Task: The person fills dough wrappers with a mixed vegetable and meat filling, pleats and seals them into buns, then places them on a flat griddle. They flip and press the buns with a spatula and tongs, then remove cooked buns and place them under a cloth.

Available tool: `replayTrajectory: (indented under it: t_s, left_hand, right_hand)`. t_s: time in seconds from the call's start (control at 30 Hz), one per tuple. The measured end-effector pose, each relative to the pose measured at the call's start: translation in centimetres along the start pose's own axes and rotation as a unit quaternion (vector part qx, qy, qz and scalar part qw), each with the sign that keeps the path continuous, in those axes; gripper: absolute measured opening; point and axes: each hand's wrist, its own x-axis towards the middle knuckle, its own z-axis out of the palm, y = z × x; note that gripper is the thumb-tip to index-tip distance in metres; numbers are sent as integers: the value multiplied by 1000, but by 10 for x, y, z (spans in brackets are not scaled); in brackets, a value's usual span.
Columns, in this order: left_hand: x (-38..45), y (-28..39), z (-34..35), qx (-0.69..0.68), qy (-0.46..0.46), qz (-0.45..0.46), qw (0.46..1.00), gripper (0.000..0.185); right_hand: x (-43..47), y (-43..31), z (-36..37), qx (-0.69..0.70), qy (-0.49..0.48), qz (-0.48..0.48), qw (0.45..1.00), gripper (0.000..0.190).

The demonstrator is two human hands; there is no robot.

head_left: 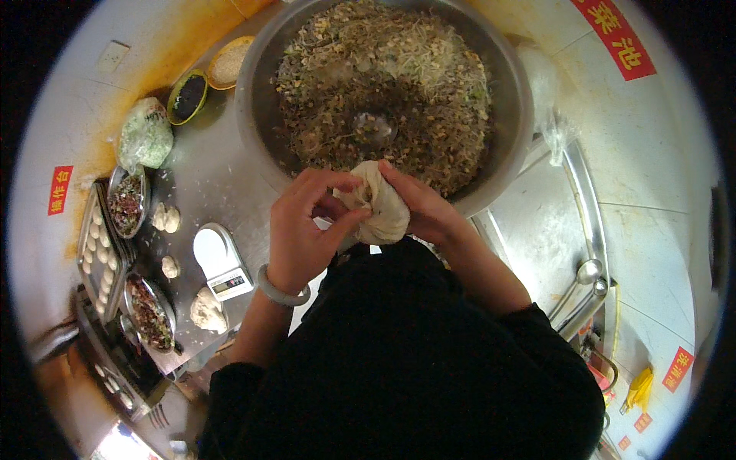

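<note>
Between my two hands is a large filled dough bun [386, 210], its wrapper gathered into folds at the upper left. My left hand [310, 213] pinches the gathered edge with thumb and forefinger; a pale bangle is on that wrist. My right hand [428, 210] cups the bun from the right side, its palm hidden. Just beyond my hands stands a big metal basin [512, 115], holding a chopped vegetable and noodle filling [391, 63]. A shiny round metal piece [374, 127] sits partly sunk in the filling.
A digital kitchen scale [221, 259], dough lumps [208, 310] and oval dishes of dark filling [150, 313] lie on the steel table [198, 172] to the left. Beyond them is a tray of dough pieces [99, 253]. Ladles [589, 271] rest by the steel sink on the right.
</note>
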Motion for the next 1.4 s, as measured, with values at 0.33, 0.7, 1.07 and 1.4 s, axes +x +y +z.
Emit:
replayTrajectory:
  t_s: [0.33,0.7,1.07,1.4]
  left_hand:
    - [2,-7,-6,240,-74,258,933,18]
    - [2,-11,-11,320,-38,321,890,25]
    - [10,-8,10,225,32,267,936,80]
    - [8,-6,27,302,4,237,924,91]
  right_hand:
    - [-3,-18,12,-71,34,42,996,45]
    - [3,-2,12,130,-26,-41,990,51]
    - [-5,-16,54,144,96,-72,982,51]
    - [-9,-10,53,202,73,-133,968,51]
